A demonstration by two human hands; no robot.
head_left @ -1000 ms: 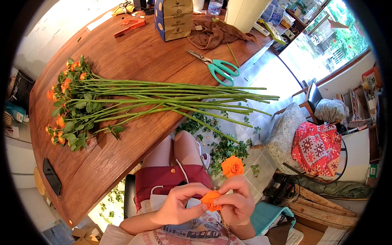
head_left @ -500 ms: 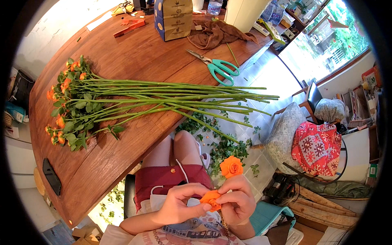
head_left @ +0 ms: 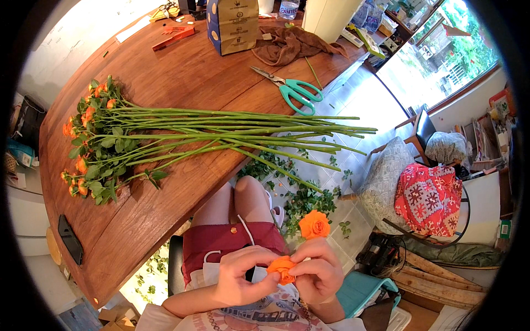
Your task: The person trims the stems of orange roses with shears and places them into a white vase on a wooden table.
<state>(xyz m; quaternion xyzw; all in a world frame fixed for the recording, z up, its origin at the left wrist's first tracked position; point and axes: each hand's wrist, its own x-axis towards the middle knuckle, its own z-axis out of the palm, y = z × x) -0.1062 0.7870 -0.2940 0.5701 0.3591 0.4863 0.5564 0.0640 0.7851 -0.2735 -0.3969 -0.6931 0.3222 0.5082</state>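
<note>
Over my lap, my left hand (head_left: 243,277) and my right hand (head_left: 319,274) come together around an orange rose bloom (head_left: 282,267). My left thumb and index finger press at its left side. The right thumb and fingertips pinch its petals from the right. A second open orange rose (head_left: 314,224) rises just beyond my right knuckles; its stem is hidden behind that hand. On the wooden table (head_left: 182,77) lies a bundle of orange roses (head_left: 83,164), heads to the left, their long green stems (head_left: 248,131) reaching past the table edge.
Teal-handled scissors (head_left: 298,95) rest beyond the stems. Behind them are a brown cloth (head_left: 290,47), a paper bag (head_left: 236,27) and a water bottle (head_left: 289,10). A phone (head_left: 70,240) lies at the left edge. Cut leaves (head_left: 309,201) litter the floor; a red patterned bag (head_left: 429,199) sits right.
Both hands and the lower bloom have shifted slightly left. The lower bloom is turned a little and shows more of its petals. The bundle on the table has not moved.
</note>
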